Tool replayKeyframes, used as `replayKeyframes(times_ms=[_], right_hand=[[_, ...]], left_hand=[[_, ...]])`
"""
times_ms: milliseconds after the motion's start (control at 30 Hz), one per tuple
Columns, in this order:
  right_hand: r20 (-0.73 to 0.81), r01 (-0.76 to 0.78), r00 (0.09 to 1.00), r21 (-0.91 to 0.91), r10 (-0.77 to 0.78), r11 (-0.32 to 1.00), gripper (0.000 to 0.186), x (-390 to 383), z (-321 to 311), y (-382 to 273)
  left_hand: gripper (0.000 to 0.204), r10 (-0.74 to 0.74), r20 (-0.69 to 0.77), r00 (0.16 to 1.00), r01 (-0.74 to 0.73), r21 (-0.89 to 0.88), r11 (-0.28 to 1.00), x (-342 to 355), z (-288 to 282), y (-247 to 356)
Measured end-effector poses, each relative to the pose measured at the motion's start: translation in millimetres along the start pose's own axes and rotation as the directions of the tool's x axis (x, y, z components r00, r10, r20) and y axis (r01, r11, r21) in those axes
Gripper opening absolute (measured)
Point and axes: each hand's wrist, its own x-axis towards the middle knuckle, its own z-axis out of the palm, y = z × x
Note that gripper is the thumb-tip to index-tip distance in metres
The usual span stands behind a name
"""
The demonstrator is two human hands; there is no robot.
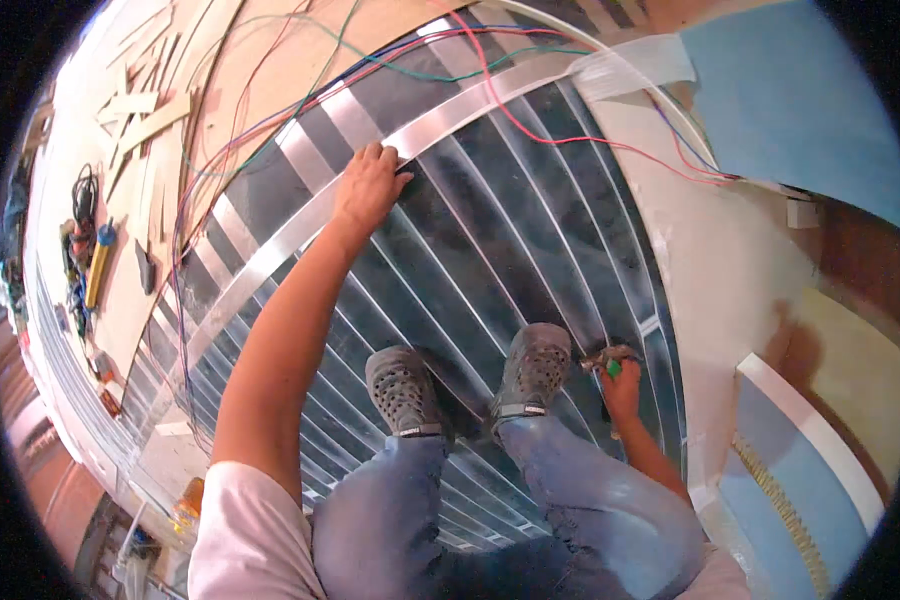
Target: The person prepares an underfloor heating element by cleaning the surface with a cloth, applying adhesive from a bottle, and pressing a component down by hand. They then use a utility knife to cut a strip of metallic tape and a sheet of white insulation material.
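My left hand (pixel 366 195) grips a long silver strip (pixel 262 262), fingers bent over it and the thumb at its right side. The strip runs across a dark panel (pixel 440 248) with bright parallel metal ribs. Low on the right, beside my right shoe, my right hand (pixel 622 390) is closed around a small metal tool with a green part (pixel 613 368). The fingers hide much of the tool, so its kind is unclear. My grey clog-style shoes (pixel 400 385) stand on the panel between both hands.
Red, green and blue wires (pixel 320 92) trail across the far side. Wood offcuts (pixel 155 125) and a yellow-handled tool (pixel 98 265) lie on boards at the left. A light blue sheet (pixel 800 110) stands far right; a white-edged blue piece (pixel 790 480) is nearer.
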Motion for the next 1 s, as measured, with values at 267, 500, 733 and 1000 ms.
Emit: replayKeyframes(times_ms=[267,500,733,1000], right_hand=[[0.071,0.044,0.997,-0.124,-0.035,0.991,0.041,8,-22,-12],[0.105,-0.082,0.99,-0.139,0.097,0.987,0.042,67,-63,-62],[0.281,0.572,0.804,-0.126,-0.524,0.811,0.043,224,-34,-216],[0.376,0.961,0.27,-0.158,-0.886,0.226,0.033,305,38,-365]], left_hand=[[0.009,0.187,-0.284,0.94,-0.174,0.071,0.982,-32,28,-24],[0.008,0.076,-0.415,0.906,-0.08,0.008,0.997,-77,21,-44],[0.008,-0.005,-0.405,0.914,0.008,0.004,1.0,-100,13,-80],[0.011,-0.027,-0.395,0.918,-0.001,-0.07,0.998,-97,11,-81]])
